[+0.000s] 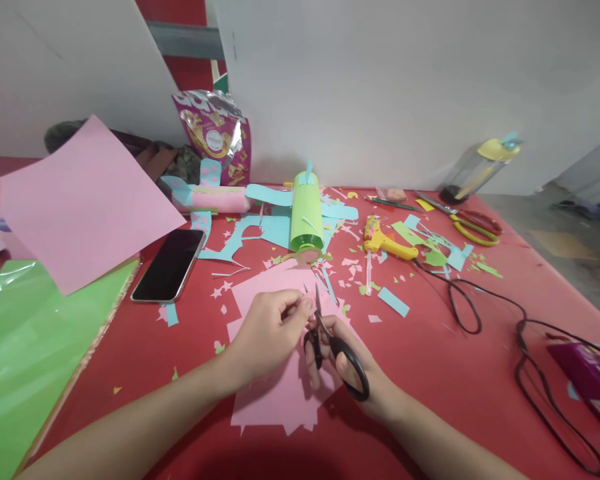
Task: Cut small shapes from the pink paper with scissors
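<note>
My right hand (347, 363) grips small black-handled scissors (330, 340), blades pointing up and away from me. My left hand (270, 327) pinches a tiny scrap of paper (305, 293) right at the blade tips. Both hands hover over a ragged pink paper sheet (275, 393) lying on the red table (430, 373). Beyond it lies a green paper-wrapped cylinder (306, 213) on light blue cut paper (270, 230), with a pink paper roll (215, 199) to its left.
A black phone (169, 265) lies left of the pink sheet. A large pink sheet (80, 200) and green sheets (25, 340) fill the left. A yellow glue gun (385, 241) with black cord (520, 347), yellow-handled scissors (473, 225), a snack bag (215, 133) and a bottle (475, 170) sit farther back.
</note>
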Demonstrator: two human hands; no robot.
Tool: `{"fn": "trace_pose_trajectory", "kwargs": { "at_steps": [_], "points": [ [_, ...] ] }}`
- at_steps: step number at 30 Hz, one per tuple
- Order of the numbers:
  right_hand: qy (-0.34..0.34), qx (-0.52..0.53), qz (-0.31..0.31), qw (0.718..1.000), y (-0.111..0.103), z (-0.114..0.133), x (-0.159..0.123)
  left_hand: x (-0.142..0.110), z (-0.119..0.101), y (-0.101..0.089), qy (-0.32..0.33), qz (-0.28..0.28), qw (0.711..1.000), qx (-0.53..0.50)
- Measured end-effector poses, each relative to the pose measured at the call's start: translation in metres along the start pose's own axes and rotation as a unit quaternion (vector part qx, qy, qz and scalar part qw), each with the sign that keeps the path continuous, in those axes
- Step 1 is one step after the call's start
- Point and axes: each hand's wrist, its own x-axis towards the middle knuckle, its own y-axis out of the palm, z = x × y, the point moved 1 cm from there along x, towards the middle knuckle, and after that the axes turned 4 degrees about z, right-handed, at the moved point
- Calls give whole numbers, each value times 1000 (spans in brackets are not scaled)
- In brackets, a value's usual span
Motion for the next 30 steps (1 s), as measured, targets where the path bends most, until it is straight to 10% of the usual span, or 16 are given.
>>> {"fn": "trace_pose_trajectory", "kwargs": {
  "at_steps": [30],
  "points": [
    [2,-18,-14,1000,-1,-3,0,0,-1,2,-4,4,1000,-12]
  ]
}}
